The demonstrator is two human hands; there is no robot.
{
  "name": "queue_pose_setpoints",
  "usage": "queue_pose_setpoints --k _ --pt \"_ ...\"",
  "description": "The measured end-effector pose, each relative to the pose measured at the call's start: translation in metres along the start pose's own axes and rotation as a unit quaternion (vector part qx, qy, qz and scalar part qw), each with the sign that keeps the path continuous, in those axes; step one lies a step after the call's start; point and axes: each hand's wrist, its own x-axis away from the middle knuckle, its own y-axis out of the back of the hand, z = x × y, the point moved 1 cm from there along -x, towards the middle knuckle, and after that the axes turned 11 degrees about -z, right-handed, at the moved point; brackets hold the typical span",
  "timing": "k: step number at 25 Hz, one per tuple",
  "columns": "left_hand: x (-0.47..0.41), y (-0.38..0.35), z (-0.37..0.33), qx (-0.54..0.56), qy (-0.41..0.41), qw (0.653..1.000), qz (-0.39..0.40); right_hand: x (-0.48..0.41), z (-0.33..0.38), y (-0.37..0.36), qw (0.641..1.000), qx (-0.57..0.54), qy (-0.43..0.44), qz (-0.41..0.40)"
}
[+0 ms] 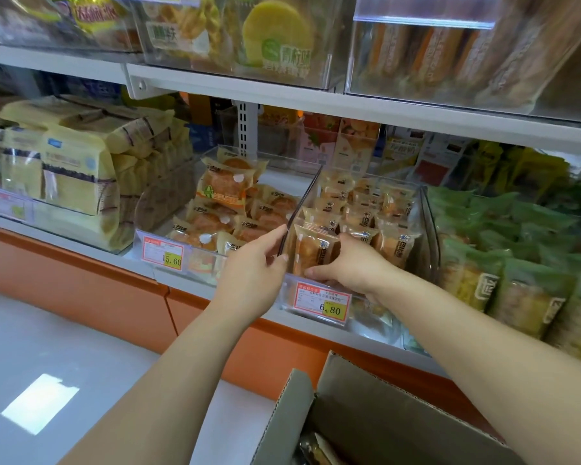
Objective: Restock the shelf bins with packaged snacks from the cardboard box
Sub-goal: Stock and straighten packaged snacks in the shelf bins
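Observation:
A clear shelf bin (420, 209) on the middle shelf holds several small packaged snack cakes. At its front left corner stands one snack pack (312, 250) with brown cake inside. My right hand (353, 266) grips that pack from the right, thumb under its lower edge. My left hand (252, 270) rests at the bin's front left corner, fingertips touching the clear divider wall (302, 199). The open cardboard box (376, 417) sits below at the bottom right, with a few packs dimly visible inside.
The neighbouring bin (168, 203) to the left holds larger bun packs, with yellow packs (71, 176) further left and green packs (517, 263) to the right. Price tags (322, 302) hang on the bin fronts. An upper shelf (282, 92) overhangs. Grey floor lies at the lower left.

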Motion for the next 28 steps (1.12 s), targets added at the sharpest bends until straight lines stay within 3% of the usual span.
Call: queue_pose_setpoints --k 6,10,12,14,16,18,23,25,28 --pt "0.008 0.002 0.001 -0.011 -0.013 1.000 0.008 0.027 0.007 0.017 0.999 -0.012 0.029 0.008" --pt "0.041 0.018 -0.018 -0.034 -0.142 0.985 -0.091 0.089 -0.015 0.054 0.972 -0.115 0.092 -0.185" --pt "0.070 0.016 -0.024 -0.032 -0.166 0.986 -0.010 0.132 -0.054 0.057 0.975 -0.148 0.075 -0.146" --pt "0.104 -0.004 -0.023 -0.086 -0.161 0.971 0.154 0.167 -0.108 0.040 0.997 -0.071 -0.018 0.026" --pt "0.138 -0.039 -0.006 -0.173 -0.158 0.918 0.320 0.183 -0.177 0.011 0.978 0.093 -0.081 0.167" --pt "0.164 -0.082 0.024 -0.241 -0.109 0.857 0.443 0.187 -0.242 -0.025 0.959 0.157 -0.131 0.198" --pt "0.212 -0.153 0.093 -0.339 -0.003 0.798 0.499 0.184 -0.312 -0.105 0.968 0.042 -0.197 0.152" --pt "0.225 -0.158 0.109 -0.370 -0.020 0.777 0.509 0.175 -0.311 -0.131 0.967 0.016 -0.201 0.155" --pt "0.234 -0.153 0.123 -0.380 -0.074 0.785 0.484 0.158 -0.311 -0.167 0.965 0.005 -0.206 0.160"
